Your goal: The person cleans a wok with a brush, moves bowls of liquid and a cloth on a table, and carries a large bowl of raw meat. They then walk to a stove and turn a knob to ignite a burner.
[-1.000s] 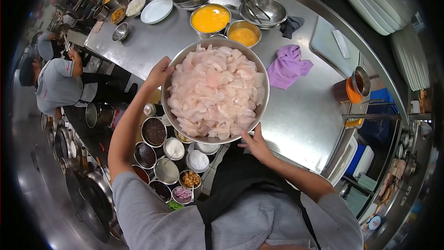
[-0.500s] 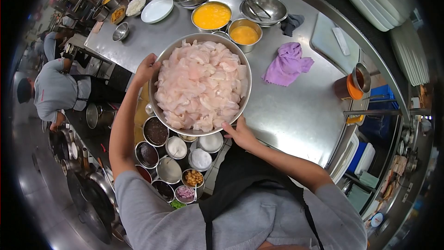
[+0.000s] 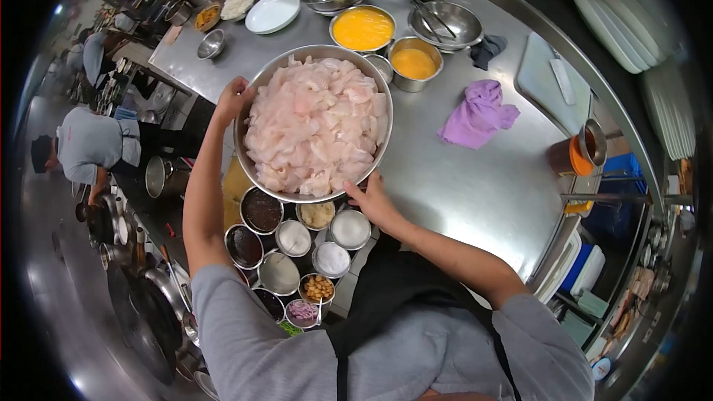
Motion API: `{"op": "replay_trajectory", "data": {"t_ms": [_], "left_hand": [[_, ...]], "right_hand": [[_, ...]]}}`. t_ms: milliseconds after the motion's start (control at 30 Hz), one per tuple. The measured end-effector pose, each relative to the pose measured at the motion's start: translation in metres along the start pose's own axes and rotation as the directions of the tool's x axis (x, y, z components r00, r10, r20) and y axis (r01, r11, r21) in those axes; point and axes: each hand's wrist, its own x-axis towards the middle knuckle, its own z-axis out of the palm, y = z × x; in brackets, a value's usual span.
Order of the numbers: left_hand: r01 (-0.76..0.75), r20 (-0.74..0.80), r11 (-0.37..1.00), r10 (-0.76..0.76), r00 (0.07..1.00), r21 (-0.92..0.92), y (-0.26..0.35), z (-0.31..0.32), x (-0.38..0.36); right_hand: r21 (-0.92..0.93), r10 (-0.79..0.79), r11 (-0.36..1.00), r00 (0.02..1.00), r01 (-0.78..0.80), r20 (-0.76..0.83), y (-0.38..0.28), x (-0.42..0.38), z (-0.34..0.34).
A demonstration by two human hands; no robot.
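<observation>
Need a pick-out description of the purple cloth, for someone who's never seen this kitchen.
Start at the steel counter. Right of the big bowl of pale raw slices held by both hands, a crumpled cloth lies alone. It is purple; the other rag nearby is dark.

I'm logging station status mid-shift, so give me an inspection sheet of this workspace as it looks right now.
Surface: stainless steel counter, bare and shiny on the near right.
Job's things: large metal bowl heaped with pale raw fish slices.
Clutter: purple cloth, dark cloth, two bowls of yellow liquid, tongs in a steel bowl, white plate, small seasoning containers below the bowl.
Grips: left hand grips the bowl's far-left rim; right hand holds the near rim.
Cables: nothing seen.
Surroundings: stacked white plates, woks at left, another person working beyond the counter.
</observation>
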Motion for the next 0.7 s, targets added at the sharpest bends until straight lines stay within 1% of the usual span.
{"op": "replay_trajectory", "data": {"t_ms": [33,67,100,167,233,300,367,400,433,500,533,567,600,633,667,700], "left_hand": [[0.022,-0.020,1.000,-0.022,1.000,-0.017,0.002,0.000,-0.004],[0.014,-0.060,1.000,-0.014,0.998,0.002,0.004,0.001,-0.008],[0.008,-0.072,0.999,-0.011,0.997,-0.033,-0.003,0.001,-0.009],[0.071,-0.121,0.992,-0.059,0.991,0.101,0.002,-0.001,-0.016],[0.130,-0.194,0.983,-0.104,0.975,0.127,0.007,0.000,-0.026],[0.130,-0.222,0.986,-0.104,0.969,0.102,0.011,0.002,-0.037],[0.239,-0.354,0.964,-0.184,0.917,0.120,0.015,0.011,-0.051],[0.228,-0.386,0.966,-0.165,0.908,0.125,0.001,0.012,-0.052],[0.233,-0.379,0.965,-0.171,0.910,0.122,-0.005,0.008,-0.054],[0.255,-0.535,0.966,-0.192,0.823,0.046,-0.021,0.009,-0.063],[0.229,-0.563,0.973,-0.175,0.808,0.027,-0.019,0.012,-0.073],[0.237,-0.548,0.971,-0.182,0.816,0.031,-0.013,0.018,-0.085],[0.283,-0.605,0.949,-0.146,0.783,0.139,-0.002,0.025,-0.097],[0.324,-0.649,0.914,-0.095,0.755,0.243,0.013,0.033,-0.109],[0.269,-0.660,0.872,0.079,0.747,0.408,0.033,0.042,-0.125],[0.198,-0.634,0.807,0.259,0.728,0.557,0.052,0.057,-0.143]], "right_hand": [[-0.060,-0.079,0.995,0.997,0.077,-0.028,0.010,0.007,-0.003],[-0.088,-0.128,0.988,0.991,0.125,-0.030,0.019,0.012,-0.006],[-0.116,-0.176,0.978,0.984,0.172,-0.031,0.023,0.015,-0.007],[-0.174,-0.268,0.954,0.954,0.244,-0.133,0.020,0.017,-0.011],[-0.115,-0.266,0.961,0.955,0.252,-0.132,0.025,0.026,-0.016],[-0.054,-0.247,0.969,0.964,0.243,-0.098,0.029,0.038,-0.026],[-0.087,-0.218,0.974,0.972,0.210,-0.092,0.015,0.035,-0.033],[-0.036,-0.246,0.969,0.967,0.244,-0.073,0.010,0.036,-0.035],[0.018,-0.269,0.963,0.961,0.270,-0.059,0.011,0.040,-0.038],[-0.113,-0.358,0.930,0.932,0.350,-0.061,0.029,0.072,-0.045],[-0.109,-0.347,0.935,0.935,0.339,-0.069,0.023,0.073,-0.049],[-0.041,-0.303,0.952,0.952,0.302,-0.030,0.013,0.069,-0.050],[0.029,-0.268,0.963,0.963,0.268,0.006,0.006,0.069,-0.051],[0.054,-0.250,0.967,0.968,0.249,0.024,0.004,0.072,-0.052],[0.077,-0.238,0.969,0.971,0.235,0.030,0.000,0.077,-0.053],[0.090,-0.218,0.973,0.974,0.213,0.055,-0.005,0.080,-0.049]]}}
